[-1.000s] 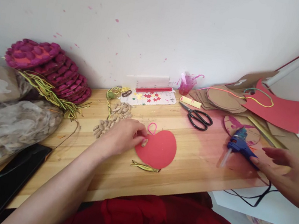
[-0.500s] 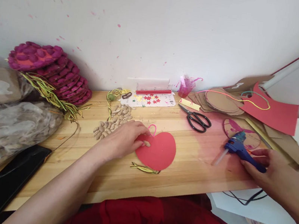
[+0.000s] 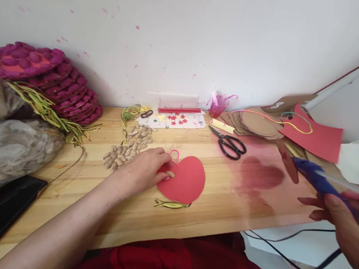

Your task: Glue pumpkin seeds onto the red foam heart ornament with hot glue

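My left hand (image 3: 147,168) rests at the left side of a red, rounded paper-covered piece (image 3: 185,181). Its fingers are closed on a peanut (image 3: 170,174), which lies against the red surface. A pink loop (image 3: 174,155) sticks out at the top of this piece, and yellow-green strands (image 3: 171,204) show at its lower edge. Off the table at the right, my right hand (image 3: 353,221) grips a blue glue gun (image 3: 325,182), blurred by motion. At the gun's front end a paint-stained disc (image 3: 287,160) stands tilted, seemingly stuck to it.
Loose peanuts (image 3: 130,145) lie left of the red piece. Black-handled scissors (image 3: 230,145), paper with stars (image 3: 175,120), a pink-stained cup (image 3: 217,106) and cardboard discs (image 3: 258,122) line the back. Purple-pink stacked pieces (image 3: 62,79) and a peanut bag (image 3: 1,161) occupy the left.
My right hand has raised the glue gun and swung it round, and the stained disc has come up off the table with it. My left hand keeps its place on the peanut.
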`<action>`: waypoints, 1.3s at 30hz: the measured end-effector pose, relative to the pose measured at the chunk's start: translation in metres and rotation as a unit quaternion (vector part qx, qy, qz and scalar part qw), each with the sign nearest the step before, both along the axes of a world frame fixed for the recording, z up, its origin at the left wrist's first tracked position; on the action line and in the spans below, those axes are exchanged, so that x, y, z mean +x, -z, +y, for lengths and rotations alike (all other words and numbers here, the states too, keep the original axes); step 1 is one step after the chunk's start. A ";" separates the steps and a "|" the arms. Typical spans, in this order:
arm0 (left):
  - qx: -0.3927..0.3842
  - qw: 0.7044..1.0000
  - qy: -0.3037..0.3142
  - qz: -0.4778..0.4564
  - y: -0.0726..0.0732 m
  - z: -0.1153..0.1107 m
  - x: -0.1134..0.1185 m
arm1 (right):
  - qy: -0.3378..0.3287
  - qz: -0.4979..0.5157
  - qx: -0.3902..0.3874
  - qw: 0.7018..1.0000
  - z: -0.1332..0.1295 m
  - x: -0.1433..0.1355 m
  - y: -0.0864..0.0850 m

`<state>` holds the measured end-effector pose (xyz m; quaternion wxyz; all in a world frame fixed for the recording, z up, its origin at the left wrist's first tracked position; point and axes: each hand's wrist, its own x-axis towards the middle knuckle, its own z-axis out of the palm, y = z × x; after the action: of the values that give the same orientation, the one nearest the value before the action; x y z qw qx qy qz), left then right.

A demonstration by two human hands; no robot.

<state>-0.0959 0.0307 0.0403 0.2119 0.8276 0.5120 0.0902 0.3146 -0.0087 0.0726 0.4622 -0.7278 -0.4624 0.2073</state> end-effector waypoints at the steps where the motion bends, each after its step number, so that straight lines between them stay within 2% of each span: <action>1: -0.001 1.000 -0.001 0.003 0.000 0.000 0.000 | 0.003 0.058 0.043 0.997 -0.001 -0.001 -0.004; 4: 0.003 1.000 0.002 0.000 0.003 0.000 -0.001 | -0.003 0.205 0.135 0.969 -0.001 -0.005 -0.017; 7: 0.008 1.000 0.002 -0.008 0.007 0.001 -0.002 | -0.047 0.313 0.112 0.942 0.001 -0.011 -0.024; 10: 0.015 1.000 0.005 -0.015 0.010 0.001 -0.003 | -0.076 0.376 0.071 0.921 0.006 -0.018 -0.019; 14: 0.025 1.000 0.004 -0.017 0.011 0.002 -0.004 | -0.062 0.387 0.048 0.919 0.011 -0.021 -0.001; 18: 0.063 0.997 0.012 -0.039 0.010 0.002 0.000 | -0.041 0.375 0.021 0.926 0.010 -0.025 0.011; 23: 0.074 0.993 0.053 -0.071 0.008 0.000 0.008 | -0.098 0.318 -0.014 0.943 0.014 -0.035 0.014; 32: 0.058 0.992 0.080 -0.074 0.009 -0.001 0.012 | -0.164 0.216 -0.111 0.956 0.083 -0.016 0.021; 39: 0.063 0.993 0.080 -0.057 0.010 0.002 0.008 | -0.216 0.073 -0.135 0.964 0.101 -0.027 0.023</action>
<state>-0.0878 0.0331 0.0300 0.1944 0.8712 0.4244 0.1518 0.2879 0.0919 0.0496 0.3362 -0.6489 -0.5415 0.4155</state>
